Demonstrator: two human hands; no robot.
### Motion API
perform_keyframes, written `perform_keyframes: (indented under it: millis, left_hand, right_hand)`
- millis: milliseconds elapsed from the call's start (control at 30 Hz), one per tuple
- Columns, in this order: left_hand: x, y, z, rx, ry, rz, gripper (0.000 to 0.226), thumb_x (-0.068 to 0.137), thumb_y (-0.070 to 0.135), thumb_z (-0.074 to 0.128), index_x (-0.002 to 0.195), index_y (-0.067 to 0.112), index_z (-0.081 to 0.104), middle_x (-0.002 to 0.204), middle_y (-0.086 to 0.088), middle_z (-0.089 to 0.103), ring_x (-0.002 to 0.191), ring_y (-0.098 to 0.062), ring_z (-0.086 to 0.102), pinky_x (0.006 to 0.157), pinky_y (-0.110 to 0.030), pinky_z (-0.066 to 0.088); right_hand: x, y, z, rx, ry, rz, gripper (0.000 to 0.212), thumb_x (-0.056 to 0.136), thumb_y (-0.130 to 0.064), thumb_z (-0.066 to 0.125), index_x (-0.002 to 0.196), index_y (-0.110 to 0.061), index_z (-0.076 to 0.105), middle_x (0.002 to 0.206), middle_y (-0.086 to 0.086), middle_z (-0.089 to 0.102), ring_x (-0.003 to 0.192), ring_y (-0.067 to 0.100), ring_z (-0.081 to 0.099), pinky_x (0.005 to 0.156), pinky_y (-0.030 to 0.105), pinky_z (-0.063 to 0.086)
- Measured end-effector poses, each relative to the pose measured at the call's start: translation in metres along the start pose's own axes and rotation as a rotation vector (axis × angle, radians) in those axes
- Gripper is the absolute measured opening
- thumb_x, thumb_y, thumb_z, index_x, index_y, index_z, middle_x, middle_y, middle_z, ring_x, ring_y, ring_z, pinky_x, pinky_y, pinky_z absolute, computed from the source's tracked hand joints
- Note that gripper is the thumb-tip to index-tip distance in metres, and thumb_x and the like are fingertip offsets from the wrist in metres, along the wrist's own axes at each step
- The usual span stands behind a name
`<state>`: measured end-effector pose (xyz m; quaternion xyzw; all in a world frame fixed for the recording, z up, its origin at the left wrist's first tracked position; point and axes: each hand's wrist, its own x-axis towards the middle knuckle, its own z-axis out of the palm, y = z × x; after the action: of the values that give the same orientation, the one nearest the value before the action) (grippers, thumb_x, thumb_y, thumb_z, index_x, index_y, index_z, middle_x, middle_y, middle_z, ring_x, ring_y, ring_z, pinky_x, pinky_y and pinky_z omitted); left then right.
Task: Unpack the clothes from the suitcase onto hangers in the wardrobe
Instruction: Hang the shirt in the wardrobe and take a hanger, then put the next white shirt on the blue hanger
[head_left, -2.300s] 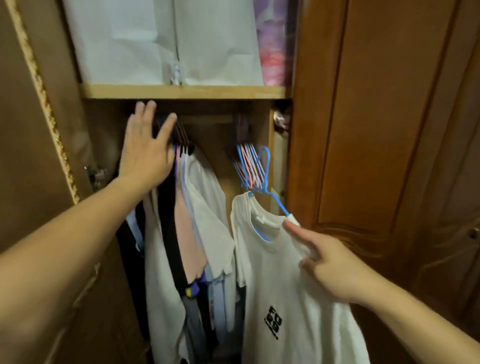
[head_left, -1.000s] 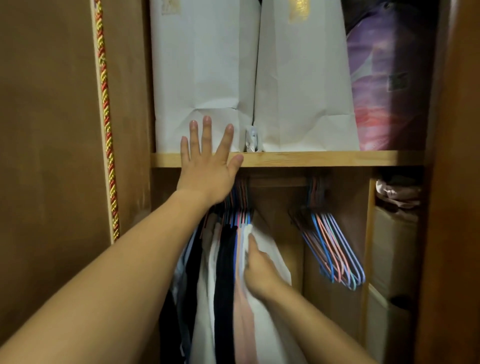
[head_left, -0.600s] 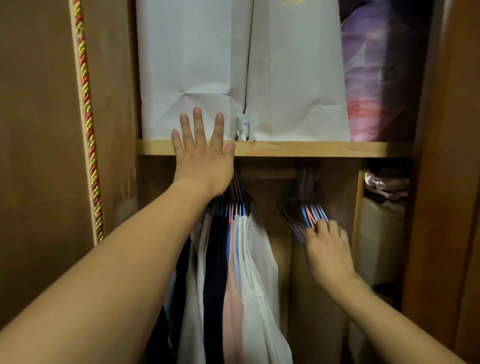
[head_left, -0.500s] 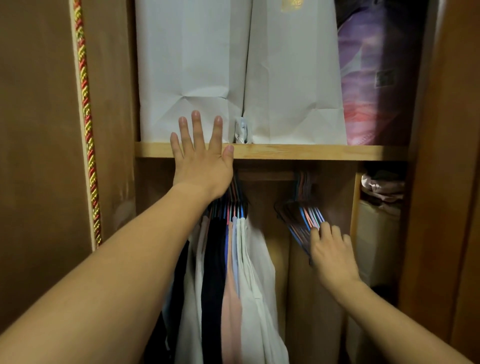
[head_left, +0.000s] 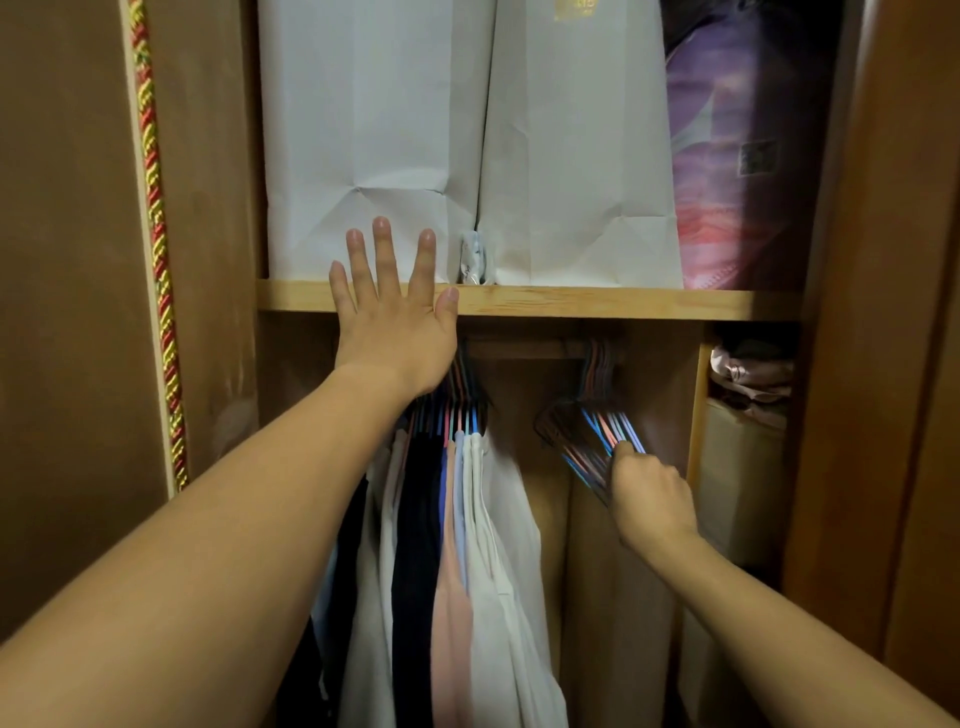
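Inside the wardrobe a row of hung clothes (head_left: 457, 545), white, dark and pink, hangs on the left part of the rail. To the right hangs a bunch of empty plastic hangers (head_left: 592, 431), blue, pink and dark. My right hand (head_left: 647, 499) has its fingers curled round the lower ends of those hangers. My left hand (head_left: 392, 317) lies flat with straight fingers against the front edge of the wooden shelf (head_left: 597, 301), just above the hung clothes. The suitcase is out of view.
Two white paper bags (head_left: 467, 140) and a purple wrapped bundle (head_left: 737, 150) stand on the shelf. A side compartment at the right holds folded cloth (head_left: 750, 374) over a box (head_left: 737, 483). The left door carries a red-and-yellow cord (head_left: 156, 249); a wooden door (head_left: 904, 312) stands right.
The white T-shirt went onto the rail with the other clothes. My right hand then moved right to the empty hangers and its fingers have curled round them. My left hand stayed on the shelf edge.
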<state>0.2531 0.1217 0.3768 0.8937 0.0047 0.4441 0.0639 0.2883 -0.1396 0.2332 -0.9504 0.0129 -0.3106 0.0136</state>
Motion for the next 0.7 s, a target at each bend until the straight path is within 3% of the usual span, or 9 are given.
perform_keyframes:
  millis: [100, 300, 400, 500, 600, 633, 700]
  left_hand:
    - [0.001, 0.0, -0.001, -0.002, -0.011, -0.003, 0.063, 0.104, 0.053, 0.004, 0.156, 0.031, -0.023, 0.161, -0.013, -0.035, 0.146, -0.037, -0.036, 0.119, -0.057, -0.018]
    - [0.002, -0.001, -0.001, 0.003, -0.02, -0.011, 0.063, 0.104, 0.053, 0.004, 0.156, 0.032, -0.023, 0.161, -0.012, -0.035, 0.146, -0.036, -0.036, 0.12, -0.057, -0.018]
    - [-0.003, 0.004, -0.002, 0.002, -0.035, -0.049, 0.062, 0.105, 0.052, 0.004, 0.157, 0.03, -0.022, 0.162, -0.012, -0.033, 0.147, -0.036, -0.033, 0.12, -0.056, -0.017]
    - [-0.021, 0.025, 0.009, -0.071, 0.058, -0.135, 0.065, 0.106, 0.046, 0.016, 0.161, 0.024, -0.01, 0.166, -0.016, -0.021, 0.151, -0.039, -0.022, 0.123, -0.056, -0.009]
    - [-0.093, 0.07, 0.052, -0.361, 0.163, -0.091, 0.068, 0.101, 0.032, 0.04, 0.162, 0.021, 0.013, 0.166, -0.024, -0.003, 0.154, -0.04, 0.002, 0.125, -0.049, 0.009]
    - [-0.133, 0.086, 0.073, -0.519, 0.148, -0.091, 0.07, 0.096, 0.025, 0.046, 0.161, 0.018, 0.021, 0.166, -0.025, 0.004, 0.154, -0.038, 0.011, 0.125, -0.044, 0.014]
    - [-0.242, 0.126, 0.118, -0.797, -0.031, -0.124, 0.072, 0.087, 0.01, 0.051, 0.156, 0.011, 0.033, 0.161, -0.025, 0.015, 0.151, -0.035, 0.021, 0.124, -0.033, 0.018]
  right_hand:
    - [0.01, -0.013, -0.004, 0.177, 0.087, 0.024, 0.016, 0.101, -0.013, 0.046, 0.114, -0.007, 0.054, 0.1, 0.016, 0.07, 0.091, 0.04, 0.067, 0.07, 0.042, 0.05]
    - [-0.019, -0.021, -0.004, 0.22, 0.139, -0.027, 0.017, 0.1, -0.011, 0.042, 0.112, -0.008, 0.054, 0.097, 0.016, 0.07, 0.091, 0.042, 0.067, 0.072, 0.044, 0.05]
    - [-0.065, -0.005, 0.003, 0.289, 0.233, -0.035, 0.012, 0.1, -0.019, 0.048, 0.105, -0.012, 0.056, 0.076, 0.014, 0.069, 0.07, 0.04, 0.067, 0.06, 0.045, 0.051]
    - [-0.133, 0.021, 0.02, 0.336, 0.35, -0.05, 0.008, 0.094, -0.018, 0.062, 0.098, -0.012, 0.063, 0.06, 0.011, 0.064, 0.05, 0.038, 0.062, 0.042, 0.04, 0.045]
    - [-0.231, 0.06, 0.035, 0.414, 0.292, 0.043, 0.021, 0.099, -0.029, 0.046, 0.098, -0.016, 0.063, 0.067, 0.007, 0.064, 0.06, 0.032, 0.064, 0.047, 0.038, 0.047]
    - [-0.268, 0.075, 0.041, 0.458, 0.237, 0.085, 0.027, 0.1, -0.032, 0.041, 0.1, -0.016, 0.063, 0.073, 0.006, 0.065, 0.066, 0.029, 0.065, 0.053, 0.038, 0.049]
    - [-0.356, 0.11, 0.054, 0.528, 0.113, 0.192, 0.031, 0.101, -0.034, 0.039, 0.107, -0.017, 0.064, 0.084, 0.004, 0.069, 0.075, 0.023, 0.066, 0.062, 0.037, 0.051]
